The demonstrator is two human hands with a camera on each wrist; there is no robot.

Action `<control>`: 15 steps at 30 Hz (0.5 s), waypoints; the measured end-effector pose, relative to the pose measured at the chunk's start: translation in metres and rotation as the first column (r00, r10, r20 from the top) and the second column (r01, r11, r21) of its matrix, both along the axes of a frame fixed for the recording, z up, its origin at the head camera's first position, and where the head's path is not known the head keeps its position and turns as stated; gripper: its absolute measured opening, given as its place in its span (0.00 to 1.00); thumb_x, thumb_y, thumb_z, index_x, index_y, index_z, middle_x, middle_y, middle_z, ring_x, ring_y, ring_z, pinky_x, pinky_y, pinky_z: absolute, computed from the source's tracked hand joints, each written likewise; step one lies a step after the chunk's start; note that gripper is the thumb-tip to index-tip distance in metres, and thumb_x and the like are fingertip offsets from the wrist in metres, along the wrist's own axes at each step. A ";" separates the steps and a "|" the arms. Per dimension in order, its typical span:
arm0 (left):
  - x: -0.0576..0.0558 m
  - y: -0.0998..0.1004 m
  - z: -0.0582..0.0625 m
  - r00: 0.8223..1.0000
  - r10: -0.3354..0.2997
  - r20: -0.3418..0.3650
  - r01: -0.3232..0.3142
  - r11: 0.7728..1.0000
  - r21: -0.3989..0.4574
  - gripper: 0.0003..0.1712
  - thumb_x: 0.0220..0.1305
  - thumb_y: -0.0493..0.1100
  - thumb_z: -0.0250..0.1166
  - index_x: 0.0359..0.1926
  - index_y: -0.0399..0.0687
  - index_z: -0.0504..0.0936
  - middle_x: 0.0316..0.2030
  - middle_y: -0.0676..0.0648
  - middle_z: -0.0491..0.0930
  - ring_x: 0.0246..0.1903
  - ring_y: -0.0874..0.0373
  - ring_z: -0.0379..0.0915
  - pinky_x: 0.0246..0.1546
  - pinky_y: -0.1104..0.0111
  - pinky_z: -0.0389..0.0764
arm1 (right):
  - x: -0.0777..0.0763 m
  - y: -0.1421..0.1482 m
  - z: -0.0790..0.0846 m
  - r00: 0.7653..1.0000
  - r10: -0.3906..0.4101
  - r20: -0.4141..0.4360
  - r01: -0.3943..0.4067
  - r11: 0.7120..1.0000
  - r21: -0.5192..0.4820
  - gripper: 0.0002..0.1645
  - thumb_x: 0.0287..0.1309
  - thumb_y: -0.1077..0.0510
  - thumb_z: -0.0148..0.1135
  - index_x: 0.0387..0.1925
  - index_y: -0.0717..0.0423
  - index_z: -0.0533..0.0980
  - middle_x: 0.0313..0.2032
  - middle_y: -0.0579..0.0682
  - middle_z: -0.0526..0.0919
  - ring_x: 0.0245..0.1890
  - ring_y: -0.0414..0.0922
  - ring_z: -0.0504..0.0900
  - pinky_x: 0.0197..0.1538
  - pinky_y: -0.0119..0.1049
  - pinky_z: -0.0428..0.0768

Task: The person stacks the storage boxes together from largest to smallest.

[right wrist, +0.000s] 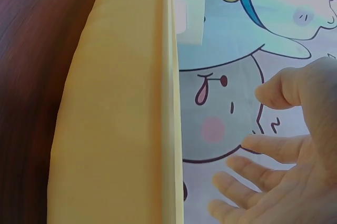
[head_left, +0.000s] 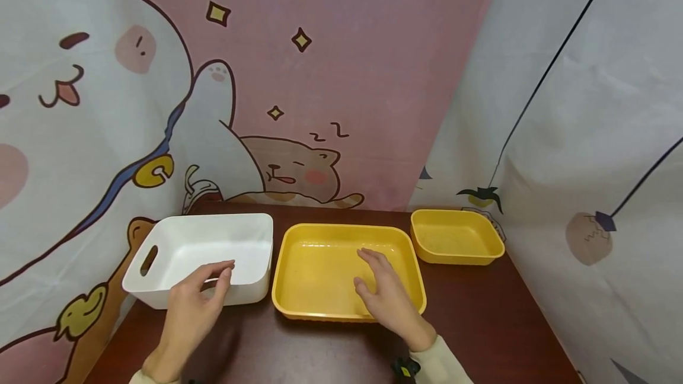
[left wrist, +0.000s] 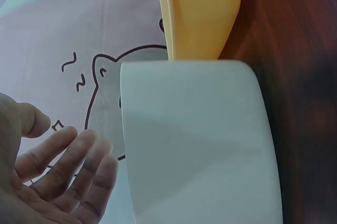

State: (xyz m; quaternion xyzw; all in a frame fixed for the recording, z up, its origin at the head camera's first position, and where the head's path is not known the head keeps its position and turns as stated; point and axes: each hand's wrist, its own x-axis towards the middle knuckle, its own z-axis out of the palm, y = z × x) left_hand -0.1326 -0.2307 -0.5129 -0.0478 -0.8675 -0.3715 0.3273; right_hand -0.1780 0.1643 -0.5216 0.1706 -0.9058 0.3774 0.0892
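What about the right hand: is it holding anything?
No, the right hand hangs over the larger yellow tray with nothing in its parted fingers.

Curtained-off table corner; can't tell if home or studio. Cartoon cloth printed with a big white cat covers the far and left sides, pale printed cloth the right, all close around a dark reddish-brown table.
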 end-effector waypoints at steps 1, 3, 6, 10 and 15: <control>-0.001 -0.002 0.000 1.000 0.005 -0.006 -0.005 1.000 -0.001 0.12 0.73 0.31 0.77 0.53 0.46 0.98 0.46 0.47 0.99 0.44 0.80 0.87 0.49 0.88 0.84 | 0.000 -0.002 0.000 1.000 0.010 0.002 -0.010 1.000 -0.004 0.38 0.77 0.61 0.75 0.83 0.61 0.75 0.81 0.61 0.79 0.80 0.62 0.81 0.81 0.65 0.80; -0.003 -0.005 0.001 1.000 0.018 -0.012 -0.018 1.000 -0.005 0.12 0.73 0.31 0.77 0.54 0.45 0.98 0.46 0.47 0.99 0.45 0.79 0.87 0.50 0.89 0.83 | -0.001 -0.006 0.001 1.000 0.025 0.005 -0.025 1.000 -0.013 0.37 0.78 0.61 0.74 0.83 0.61 0.75 0.81 0.61 0.79 0.80 0.62 0.81 0.81 0.65 0.80; -0.005 -0.009 0.001 0.999 0.043 -0.010 -0.044 0.999 -0.023 0.13 0.73 0.31 0.77 0.55 0.45 0.97 0.47 0.46 0.99 0.45 0.71 0.90 0.52 0.90 0.81 | -0.001 -0.012 0.002 0.999 0.040 0.017 -0.040 0.999 -0.021 0.37 0.78 0.61 0.74 0.83 0.62 0.75 0.81 0.60 0.78 0.81 0.61 0.80 0.82 0.65 0.79; -0.007 -0.013 0.002 0.997 0.076 -0.006 -0.076 0.996 -0.056 0.15 0.72 0.32 0.77 0.56 0.45 0.97 0.48 0.45 0.98 0.46 0.54 0.94 0.54 0.92 0.76 | -0.003 -0.018 0.002 0.997 0.062 0.040 -0.060 0.997 -0.039 0.37 0.79 0.60 0.73 0.83 0.61 0.75 0.82 0.61 0.77 0.82 0.61 0.79 0.84 0.64 0.78; -0.010 -0.017 0.004 0.994 0.111 -0.001 -0.111 0.991 -0.075 0.15 0.72 0.32 0.77 0.57 0.43 0.97 0.48 0.42 0.98 0.47 0.42 0.94 0.54 0.93 0.69 | -0.004 -0.025 0.002 0.994 0.093 0.049 -0.090 0.994 -0.060 0.36 0.80 0.60 0.72 0.83 0.61 0.76 0.82 0.62 0.77 0.81 0.61 0.79 0.83 0.65 0.78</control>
